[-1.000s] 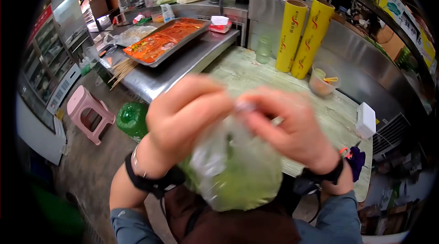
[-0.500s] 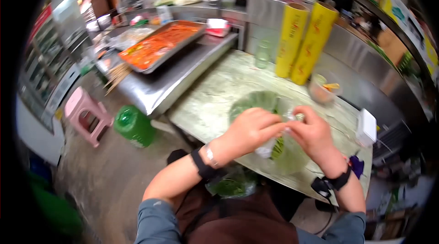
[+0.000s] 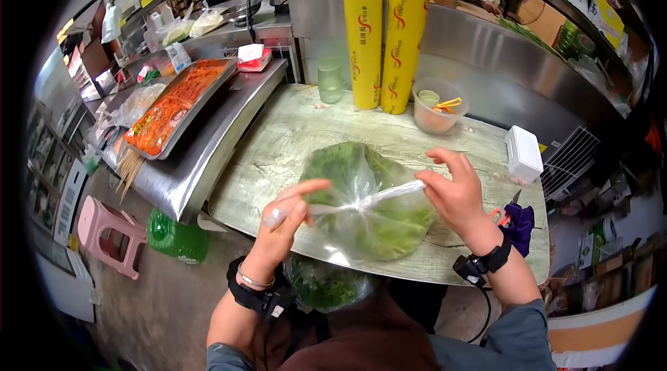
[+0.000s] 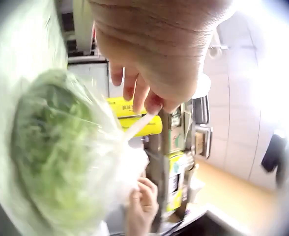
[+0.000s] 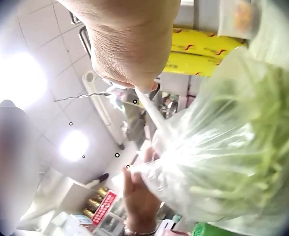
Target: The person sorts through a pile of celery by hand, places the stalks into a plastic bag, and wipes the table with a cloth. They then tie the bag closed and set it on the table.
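Note:
A clear plastic bag of leafy greens (image 3: 399,228) rests on the pale table, its neck drawn together into a knot-like gather with two twisted ends. My left hand (image 3: 281,218) pinches the left end between thumb and fingers. On the other side, my right hand (image 3: 455,194) pinches the longer white twisted end, stretched taut toward the right. Both wrist views show the bag bulging below the gather, with green stems (image 5: 267,123) pressed against the film.
Two yellow film rolls (image 3: 365,51) stand at the table's back, beside a green glass (image 3: 330,83) and a plastic tub (image 3: 424,119). Scissors (image 3: 515,197) and a white box (image 3: 522,154) lie right. A tray of orange-red food (image 3: 163,135) sits left. Another bag of greens (image 3: 326,287) is below the front edge.
The bag has come down from close before me onto the table. My hands, earlier together at its neck, have moved apart, each drawing an end outward. The head view has turned right.

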### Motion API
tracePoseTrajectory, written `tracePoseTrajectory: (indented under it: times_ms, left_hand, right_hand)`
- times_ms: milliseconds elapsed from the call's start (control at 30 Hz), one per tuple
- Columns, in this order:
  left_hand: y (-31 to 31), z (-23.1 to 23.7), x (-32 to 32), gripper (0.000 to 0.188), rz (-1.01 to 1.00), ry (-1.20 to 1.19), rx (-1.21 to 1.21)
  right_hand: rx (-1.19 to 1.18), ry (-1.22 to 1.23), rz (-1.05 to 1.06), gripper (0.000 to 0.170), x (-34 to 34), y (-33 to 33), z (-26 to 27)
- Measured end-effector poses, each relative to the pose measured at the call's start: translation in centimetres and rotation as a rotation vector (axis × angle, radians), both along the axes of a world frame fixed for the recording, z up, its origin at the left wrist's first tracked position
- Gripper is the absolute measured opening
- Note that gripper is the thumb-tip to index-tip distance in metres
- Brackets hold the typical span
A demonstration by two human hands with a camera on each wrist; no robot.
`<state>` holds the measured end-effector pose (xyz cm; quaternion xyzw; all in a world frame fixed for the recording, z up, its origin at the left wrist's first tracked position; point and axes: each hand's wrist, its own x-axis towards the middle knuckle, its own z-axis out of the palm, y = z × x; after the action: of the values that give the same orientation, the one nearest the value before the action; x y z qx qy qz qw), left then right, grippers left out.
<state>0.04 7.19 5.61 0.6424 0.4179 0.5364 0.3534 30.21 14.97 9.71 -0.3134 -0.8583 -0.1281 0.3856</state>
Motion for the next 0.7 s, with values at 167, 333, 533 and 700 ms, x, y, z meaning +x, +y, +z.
tracePoseTrajectory:
  times_ms: [167,333,533,700]
  left_hand:
    - [1.1,1.6,3.8,0.029,-0.108,-0.029,-0.193]
    - [0.8,-0.8,5.8,0.025,0.071,0.373,0.264]
    - [0.7,-0.7,4.9,0.011,0.028,0.295,0.231]
    - [0.4,-0.5,5.5,0.014,-0.014,0.221,0.166]
  right_hand:
    - [0.085,0.045,0.262,0.020,-2.2,-2.2,1.7]
    - [0.024,0.005,0.465,0.023,-5.8,-3.6,0.1]
    - [-0.142,-0.102,0.287,0.031,-4.9,-3.3,0.2]
    - [0.049,-0.114,0.142,0.015,-3.9,-3.5,-0.9]
